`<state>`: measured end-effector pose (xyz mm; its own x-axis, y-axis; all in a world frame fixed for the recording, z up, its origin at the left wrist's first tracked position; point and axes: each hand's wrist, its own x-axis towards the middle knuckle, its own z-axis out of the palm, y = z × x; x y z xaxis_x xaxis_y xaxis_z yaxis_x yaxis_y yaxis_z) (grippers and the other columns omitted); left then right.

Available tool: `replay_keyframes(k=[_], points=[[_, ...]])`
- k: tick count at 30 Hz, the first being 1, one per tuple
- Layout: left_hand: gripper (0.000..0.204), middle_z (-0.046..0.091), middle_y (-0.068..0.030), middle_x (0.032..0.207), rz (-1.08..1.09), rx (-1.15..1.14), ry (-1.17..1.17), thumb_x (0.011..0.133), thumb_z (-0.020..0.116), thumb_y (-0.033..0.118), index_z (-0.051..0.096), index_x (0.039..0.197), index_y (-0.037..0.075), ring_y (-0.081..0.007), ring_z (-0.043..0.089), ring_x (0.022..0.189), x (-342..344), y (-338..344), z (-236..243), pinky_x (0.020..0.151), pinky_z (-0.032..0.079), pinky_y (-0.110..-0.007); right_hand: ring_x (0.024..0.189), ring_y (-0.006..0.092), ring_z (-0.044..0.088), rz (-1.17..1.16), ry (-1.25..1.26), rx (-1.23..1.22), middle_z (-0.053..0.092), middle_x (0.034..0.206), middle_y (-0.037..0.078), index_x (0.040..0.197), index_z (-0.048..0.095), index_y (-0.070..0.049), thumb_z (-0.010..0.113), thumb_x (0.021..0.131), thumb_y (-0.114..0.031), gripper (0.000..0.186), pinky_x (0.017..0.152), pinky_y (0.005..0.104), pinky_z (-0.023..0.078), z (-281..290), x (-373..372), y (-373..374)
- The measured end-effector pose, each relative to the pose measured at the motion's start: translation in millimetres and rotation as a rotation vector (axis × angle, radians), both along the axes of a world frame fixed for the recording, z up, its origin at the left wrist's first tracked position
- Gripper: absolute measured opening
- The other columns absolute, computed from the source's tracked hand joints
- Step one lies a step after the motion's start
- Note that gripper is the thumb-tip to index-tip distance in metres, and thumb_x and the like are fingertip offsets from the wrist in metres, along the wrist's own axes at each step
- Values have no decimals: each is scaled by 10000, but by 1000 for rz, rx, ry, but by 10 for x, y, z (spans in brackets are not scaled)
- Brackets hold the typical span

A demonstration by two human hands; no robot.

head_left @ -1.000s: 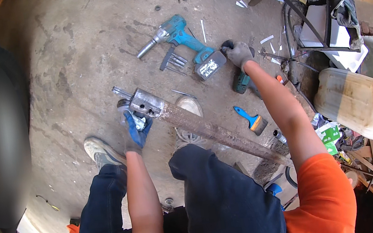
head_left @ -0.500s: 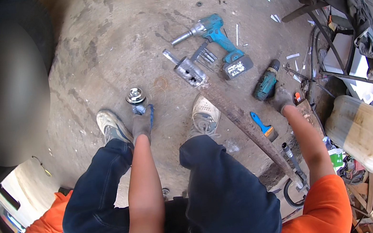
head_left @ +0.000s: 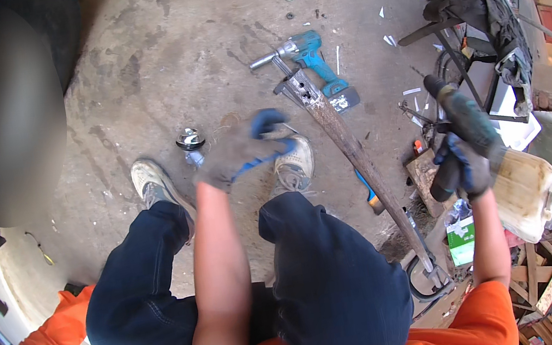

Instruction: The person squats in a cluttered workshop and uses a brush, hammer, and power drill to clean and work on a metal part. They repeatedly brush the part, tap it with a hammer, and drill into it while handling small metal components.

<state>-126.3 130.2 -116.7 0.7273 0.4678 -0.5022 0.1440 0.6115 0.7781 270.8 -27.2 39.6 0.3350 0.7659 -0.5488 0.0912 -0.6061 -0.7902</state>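
A dark green cordless drill (head_left: 469, 121) is raised on the person's right side, its grip clasped by the gloved fingers of the right hand (head_left: 473, 171). The roomiest side is to the drill's left, where bare concrete floor (head_left: 377, 86) with a few white scraps stretches toward a teal impact wrench (head_left: 313, 60). On the right the space is tight: in the view the drill's rear overlaps the edge of a cloudy plastic container (head_left: 532, 188), and a dark metal frame draped with black cloth (head_left: 472, 4) stands beyond the bit. The drill's long axis slants from lower right to upper left, the thin bit pointing away from the person and leftward.

A long rusty metal bar (head_left: 359, 156) lies well left of the drill, also slanting from upper left to lower right, its upper end overlapping the impact wrench in this view. A blue-handled brush (head_left: 369, 193) shows partly behind it.

The left hand (head_left: 235, 158), blurred, is apart from the bar, over the floor by the right shoe (head_left: 297, 158); its fingers are loosely curved, with a gap to the thumb and nothing gripped. Just left of it sits a shiny domed metal part (head_left: 190, 139), near the left shoe (head_left: 152, 181).
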Motion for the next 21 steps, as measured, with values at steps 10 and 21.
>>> replay_keyframes(k=[10, 21], points=[[327, 623, -135, 1116, 313, -650, -1100, 848, 732, 214, 566, 1078, 52, -317, 607, 1095, 1250, -412, 347, 1024, 442, -547, 777, 262, 659, 159, -52, -141, 632, 1082, 190, 1261, 521, 39, 824, 692, -314, 735, 639, 363, 545, 1941, -1246, 716], [150, 652, -87, 958, 445, -804, -1184, 916, 612, 29, 581, 1057, 66, -190, 576, 677, 1255, -522, 247, 643, 482, -413, 765, 199, 627, 522, -370, -539, 641, 923, 119, 1180, 575, 26, 725, 791, -174, 463, 647, 312, 511, 2047, -1634, 1100]])
